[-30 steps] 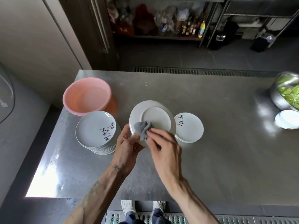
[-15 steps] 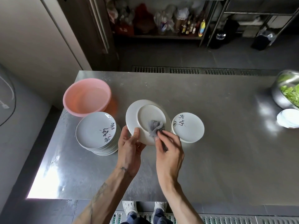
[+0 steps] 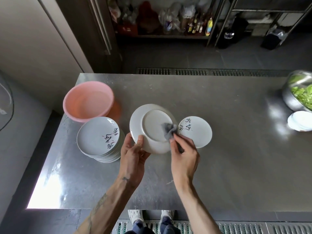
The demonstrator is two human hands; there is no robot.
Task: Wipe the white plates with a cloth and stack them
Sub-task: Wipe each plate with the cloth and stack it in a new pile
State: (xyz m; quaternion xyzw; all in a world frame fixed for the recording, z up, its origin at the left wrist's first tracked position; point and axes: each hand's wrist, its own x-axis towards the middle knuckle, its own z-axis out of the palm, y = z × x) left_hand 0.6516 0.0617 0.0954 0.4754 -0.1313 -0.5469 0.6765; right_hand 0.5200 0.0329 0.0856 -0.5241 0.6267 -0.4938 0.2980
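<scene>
My left hand (image 3: pixel 133 154) grips the near rim of a white plate (image 3: pixel 150 125), which is tilted above the steel table with its underside facing me. My right hand (image 3: pixel 184 152) pinches a small grey cloth (image 3: pixel 169 130) and presses it on the right part of that underside. A tall stack of white plates (image 3: pixel 98 135) with painted characters stands to the left. One white plate with characters (image 3: pixel 196 132) lies flat on the table to the right, partly behind my right hand.
A pink plastic basin (image 3: pixel 87 100) sits at the back left of the steel table (image 3: pixel 219 157). At the far right edge stand a metal bowl of green leaves (image 3: pixel 300 93) and a small pile of white plates (image 3: pixel 300 123). Shelves with bottles lie beyond.
The cloth has travelled from the left side of the plate's underside to its right side with my right hand. My left thumb has shifted along the near rim as the plate tilted.
</scene>
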